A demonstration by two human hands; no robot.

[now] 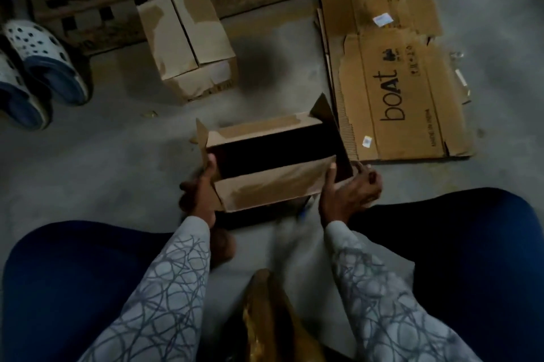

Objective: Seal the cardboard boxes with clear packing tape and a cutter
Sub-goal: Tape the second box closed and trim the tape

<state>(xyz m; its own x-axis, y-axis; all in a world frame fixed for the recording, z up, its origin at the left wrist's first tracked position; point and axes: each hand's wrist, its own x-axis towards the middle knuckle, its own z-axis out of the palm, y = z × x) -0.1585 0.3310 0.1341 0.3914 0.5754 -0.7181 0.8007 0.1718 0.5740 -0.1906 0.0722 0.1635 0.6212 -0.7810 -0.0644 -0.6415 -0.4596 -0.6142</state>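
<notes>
The open cardboard box [265,185] sits between the knees, left hand [203,185] at nine o'clock, right hand [344,188] at three, fingers clamped on its ends. The gaping flaps could spring apart before taping.

Can't see into dark box [265,185]. Can't identify blurred golden thing [265,311] cropped at bottom edge, nor read labels [381,20] on flat cardboard [412,114].

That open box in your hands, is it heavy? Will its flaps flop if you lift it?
Probably light: the open box looks dark and empty inside. The near flap would likely flop, being loose and untaped. The cardboard may bend where the left hand and right hand grip it.
</notes>
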